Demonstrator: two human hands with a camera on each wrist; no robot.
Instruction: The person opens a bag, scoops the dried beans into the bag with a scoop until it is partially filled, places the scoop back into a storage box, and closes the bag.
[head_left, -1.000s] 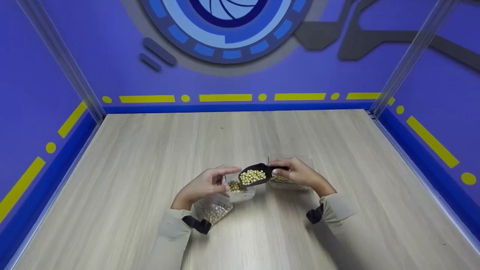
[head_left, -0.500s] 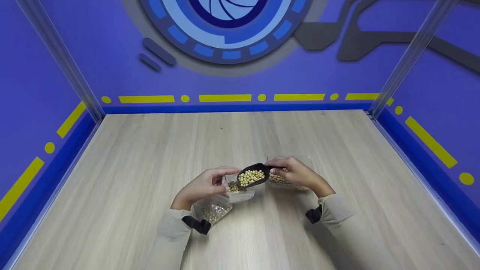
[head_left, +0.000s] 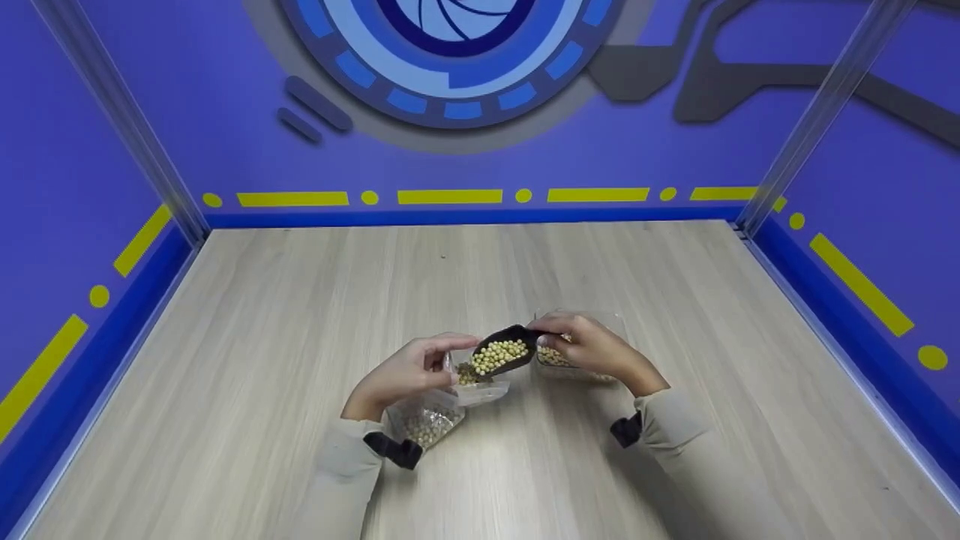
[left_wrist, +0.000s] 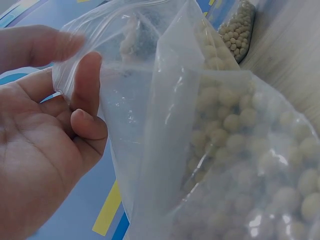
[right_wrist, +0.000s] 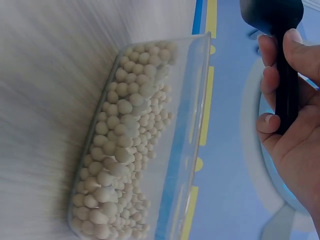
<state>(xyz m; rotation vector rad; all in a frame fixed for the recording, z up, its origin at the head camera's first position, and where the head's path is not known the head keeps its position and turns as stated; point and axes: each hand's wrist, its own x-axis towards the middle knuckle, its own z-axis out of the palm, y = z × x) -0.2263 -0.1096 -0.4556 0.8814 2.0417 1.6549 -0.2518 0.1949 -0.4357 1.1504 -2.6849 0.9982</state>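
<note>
My left hand (head_left: 405, 373) pinches the edge of a clear zip bag (head_left: 486, 393) near its zip and spreads its mouth. In the left wrist view, plenty of round pale yellow beans (left_wrist: 230, 122) fill the bag's lower part. My right hand (head_left: 592, 346) grips the handle of a black scoop (head_left: 517, 332), its fingers wrapped round it in the right wrist view. A heap of the same beans (head_left: 498, 357) lies in the scoop, whose lip overlaps the bag's opening in the head view. The scoop tips slightly down to the left.
Under and behind my right hand stands a clear plastic box (right_wrist: 201, 90), partly filled with round beans (right_wrist: 117, 145). A single tiny bean-like speck (head_left: 442, 256) lies farther back on the wooden table (head_left: 322, 292). Blue-purple panels (head_left: 480, 172) enclose the table's back and sides.
The scoop has shifted slightly left over the bag's mouth and tilted a little more, and its beans have slid toward the lip. My left hand and the bag have stayed put.
</note>
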